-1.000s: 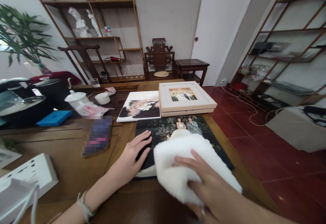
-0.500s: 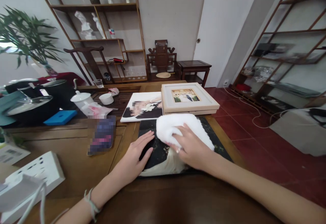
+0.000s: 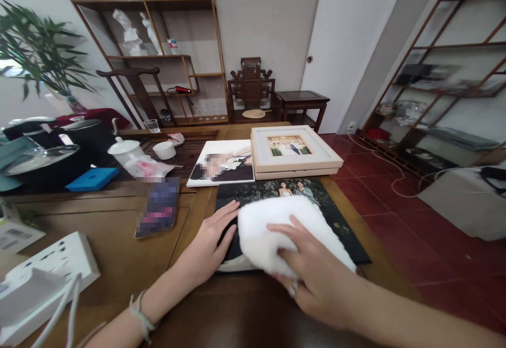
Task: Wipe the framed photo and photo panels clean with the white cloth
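A dark photo panel (image 3: pixel 340 229) showing two people among foliage lies flat on the wooden table. On its left edge rests my left hand (image 3: pixel 211 237), fingers stretched out and thumb apart, with nothing in it. My right hand (image 3: pixel 312 263) grips a fluffy white cloth (image 3: pixel 272 221) and presses it on the panel's lower middle. The cloth covers much of the picture. Behind the panel lie a white-edged photo print (image 3: pixel 221 163) and a cream picture frame (image 3: pixel 296 150) with a small photo inside.
A white power strip (image 3: pixel 51 279) with cables sits at the near left. Farther back are a blue box (image 3: pixel 93 179), a white teapot (image 3: pixel 126 152), a white cup (image 3: pixel 164 151) and a dark pot (image 3: pixel 47 166). A purplish packet (image 3: pixel 158 208) lies left of the panel.
My right hand has drawn the white cloth toward me across the panel, uncovering the two pictured people at its top. My left hand has stayed in place.
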A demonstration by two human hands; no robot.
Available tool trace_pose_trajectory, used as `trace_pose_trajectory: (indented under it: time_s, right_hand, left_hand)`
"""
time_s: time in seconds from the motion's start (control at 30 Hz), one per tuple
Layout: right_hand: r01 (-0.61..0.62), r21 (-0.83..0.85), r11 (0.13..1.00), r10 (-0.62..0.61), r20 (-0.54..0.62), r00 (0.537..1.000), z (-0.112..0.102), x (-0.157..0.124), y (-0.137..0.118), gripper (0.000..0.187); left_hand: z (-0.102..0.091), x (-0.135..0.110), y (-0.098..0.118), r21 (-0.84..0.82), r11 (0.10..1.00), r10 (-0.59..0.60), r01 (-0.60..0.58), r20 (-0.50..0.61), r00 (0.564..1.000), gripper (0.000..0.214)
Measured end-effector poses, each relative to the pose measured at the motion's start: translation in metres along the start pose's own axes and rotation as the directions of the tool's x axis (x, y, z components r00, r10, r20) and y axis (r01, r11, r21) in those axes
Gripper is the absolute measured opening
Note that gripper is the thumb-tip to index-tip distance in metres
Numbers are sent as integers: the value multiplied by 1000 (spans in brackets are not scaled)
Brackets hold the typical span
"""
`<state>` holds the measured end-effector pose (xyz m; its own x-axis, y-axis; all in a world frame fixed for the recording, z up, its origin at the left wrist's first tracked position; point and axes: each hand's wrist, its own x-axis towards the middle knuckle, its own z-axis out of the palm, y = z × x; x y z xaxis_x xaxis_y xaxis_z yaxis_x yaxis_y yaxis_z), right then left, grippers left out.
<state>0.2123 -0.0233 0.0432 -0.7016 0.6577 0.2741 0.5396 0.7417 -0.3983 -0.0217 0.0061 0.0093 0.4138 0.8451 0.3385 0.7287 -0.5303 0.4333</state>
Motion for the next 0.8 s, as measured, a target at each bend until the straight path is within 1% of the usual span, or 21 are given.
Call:
trace_pose_trajectory:
  time_s: [0.07, 0.17, 0.23, 0.3, 0.37, 0.47, 0.5, 0.57, 0.63, 0.7, 0.8]
  right_hand:
    - [-51, -14, 999, 50, -41, 998, -3, 24, 10, 19]
    - [-91, -56, 994, 86, -86, 993, -4, 59, 28, 24]
    - [-108, -88, 990, 100, -97, 990, -2, 74, 37, 25]
    - [-110, -109, 988, 99, -105, 990, -1, 78, 40, 24]
    - [-106, -108, 989, 95, -104, 990, 1, 72, 36, 23]
    - [-115, -75, 991, 107, -94, 990, 2, 42, 16, 21]
    - [-118, -57, 991, 113, -76, 991, 1, 28, 8, 21]
    - [-113, -23, 993, 113, -3, 994, -2, 1, -6, 16]
    - [-93, 1, 996, 93, 55, 994, -6, -20, -13, 15]
    - [-112, -6, 994, 112, 64, 992, -10, -29, -11, 16]
    - [-184, -52, 982, 185, 2, 983, -10, -22, 3, 20]
  left_hand:
    - [-1, 1, 0, -10, 1000, 8, -8, 6, 1000, 35]
    - [-1, 2, 1, -11, 1000, -6, 6, -1, 1000, 35]
    - [-1, 2, 2, -14, 1000, -21, 21, -1, 1000, 35]
    - [-1, 2, 2, -21, 999, -25, 25, -3, 1000, 35]
    - [0, 1, 2, -22, 999, -29, 28, -8, 1000, 35]
    - [0, 0, 1, -20, 999, -33, 33, -4, 999, 35]
    - [0, 0, 1, -18, 999, -34, 34, 1, 999, 36]
    - [1, -1, 1, -13, 999, -36, 36, 7, 999, 36]
    - [1, -1, 0, -10, 999, -41, 41, 8, 999, 37]
    - [2, -1, 0, -13, 999, -44, 44, 6, 999, 37]
    - [2, -1, 1, -27, 998, -53, 53, -4, 999, 36]
